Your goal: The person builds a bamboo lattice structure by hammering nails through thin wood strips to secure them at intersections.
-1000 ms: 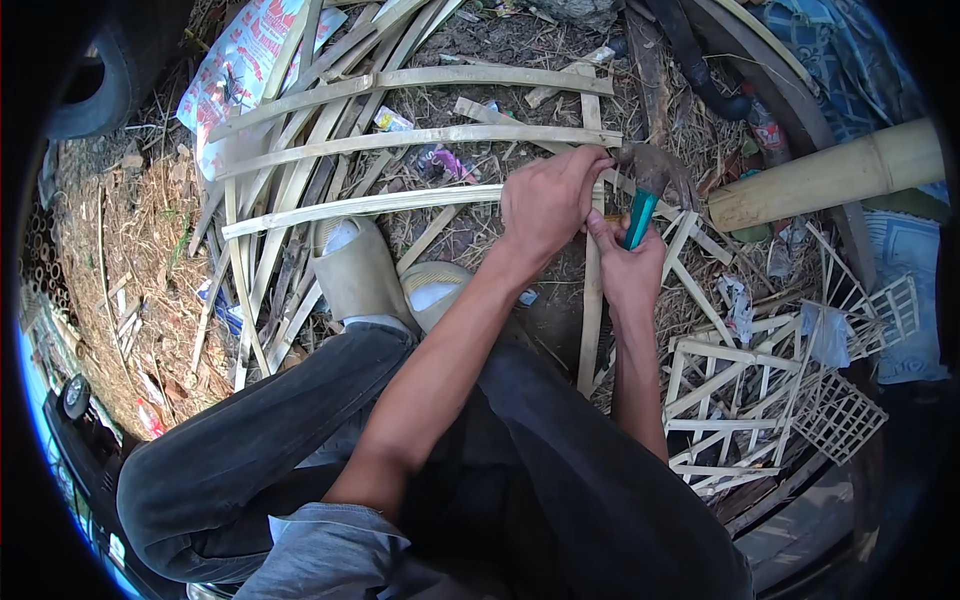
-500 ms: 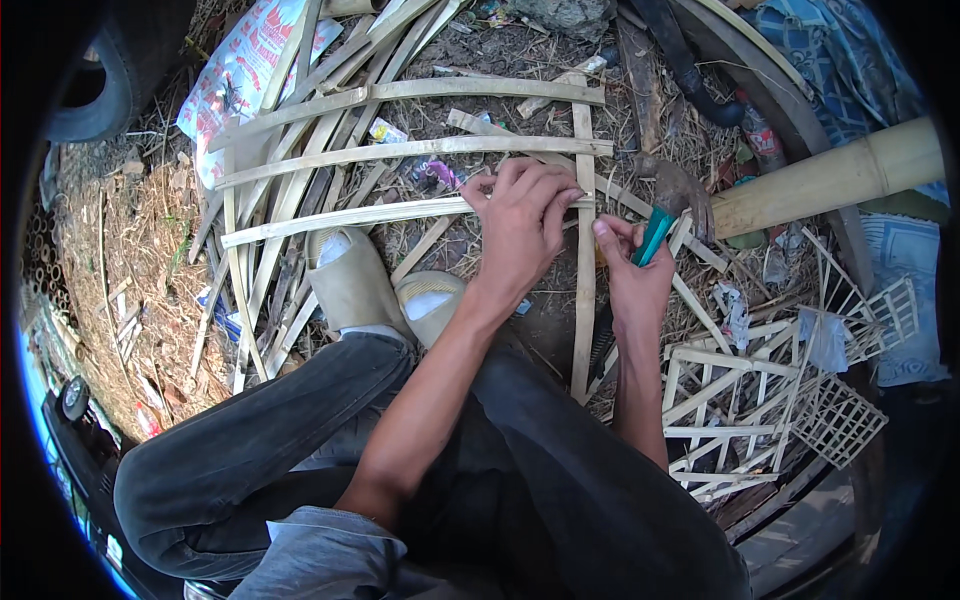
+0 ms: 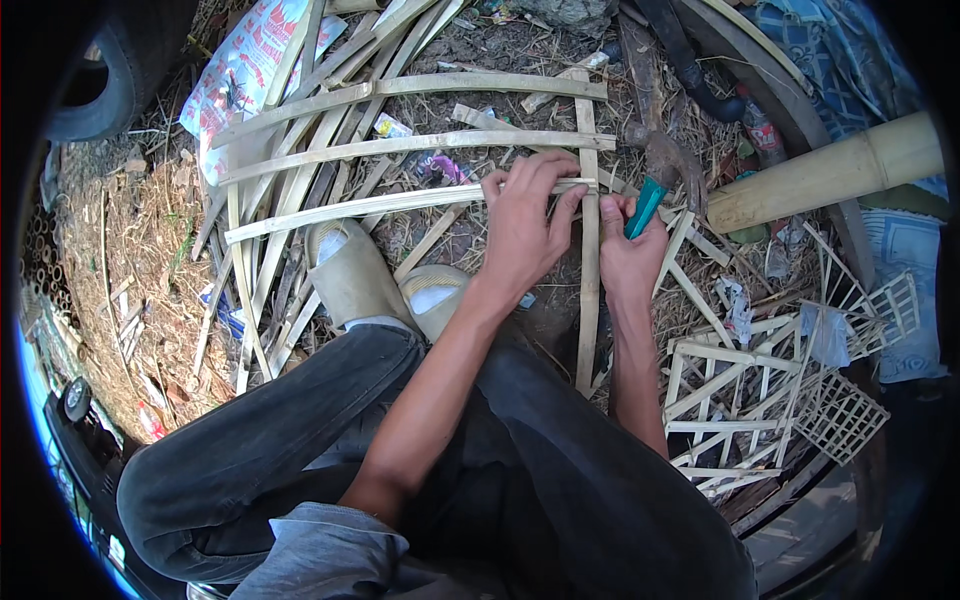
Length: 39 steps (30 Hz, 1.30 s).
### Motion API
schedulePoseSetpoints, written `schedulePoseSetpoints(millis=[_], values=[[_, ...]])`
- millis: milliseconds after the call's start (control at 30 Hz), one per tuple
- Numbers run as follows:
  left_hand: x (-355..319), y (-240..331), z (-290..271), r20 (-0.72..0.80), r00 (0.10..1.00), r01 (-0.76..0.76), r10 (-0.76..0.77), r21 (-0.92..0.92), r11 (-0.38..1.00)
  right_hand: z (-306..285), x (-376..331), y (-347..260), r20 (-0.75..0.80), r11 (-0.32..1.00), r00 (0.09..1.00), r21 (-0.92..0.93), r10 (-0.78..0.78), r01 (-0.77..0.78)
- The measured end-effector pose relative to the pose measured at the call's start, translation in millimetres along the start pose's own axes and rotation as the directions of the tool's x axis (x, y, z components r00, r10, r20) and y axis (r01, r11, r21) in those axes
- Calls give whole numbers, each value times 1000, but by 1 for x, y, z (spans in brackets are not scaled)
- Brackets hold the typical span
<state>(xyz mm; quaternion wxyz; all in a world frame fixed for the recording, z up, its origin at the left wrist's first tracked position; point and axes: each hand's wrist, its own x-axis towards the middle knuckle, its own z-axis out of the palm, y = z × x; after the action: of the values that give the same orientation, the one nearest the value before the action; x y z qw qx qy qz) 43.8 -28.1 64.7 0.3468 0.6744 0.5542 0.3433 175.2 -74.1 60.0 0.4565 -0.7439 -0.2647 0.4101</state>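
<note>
A light bamboo slat (image 3: 350, 213), the lowest of three that run crosswise, has its right end in the grip of my left hand (image 3: 522, 235). The fingers and thumb pinch it where it meets a lengthwise bamboo strip (image 3: 588, 300). My right hand (image 3: 634, 265) is closed around a green tool (image 3: 646, 203); its working end is hidden, so I cannot tell its kind. The right fingertips are right beside that joint. Farther off, the middle slat (image 3: 420, 144) and the top slat (image 3: 480, 83) lie across the same strip. A second lengthwise strip (image 3: 236, 240) passes under their left ends.
Loose bamboo strips (image 3: 330, 90) are heaped at the far left beside a printed sack (image 3: 240, 75). A thick bamboo pole (image 3: 830, 178) juts in from the right, near a hammer-like tool (image 3: 675, 160). Lattice pieces (image 3: 735, 400) lie to the right. My sandals (image 3: 355, 275) are close to the frame.
My right hand has come slightly left and up to the joint, the green tool tilting with it. My left hand keeps its pinch on the slat, thumb shifted a little.
</note>
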Motion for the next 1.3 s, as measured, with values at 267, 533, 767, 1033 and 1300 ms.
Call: schedulePoseSetpoints(millis=[267,533,767,1033,1300], values=[[-2,-18,-39,217,975,-9,-51,268,963,-13,-39,24,-82,991,989,-28,126,-129],[-16,-22,-27,226,972,12,-61,210,978,-23,-63,50,-187,985,982,-163,32,-63],[-4,-22,-31,231,970,24,-78,228,973,-12,-60,38,-247,967,969,-251,-13,-51],[4,-22,-28,212,971,64,-114,229,971,-2,-45,17,-181,878,982,-477,-55,-38],[38,-31,-24,119,992,21,-43,184,983,13,-5,5,-130,866,959,-472,-253,165]])
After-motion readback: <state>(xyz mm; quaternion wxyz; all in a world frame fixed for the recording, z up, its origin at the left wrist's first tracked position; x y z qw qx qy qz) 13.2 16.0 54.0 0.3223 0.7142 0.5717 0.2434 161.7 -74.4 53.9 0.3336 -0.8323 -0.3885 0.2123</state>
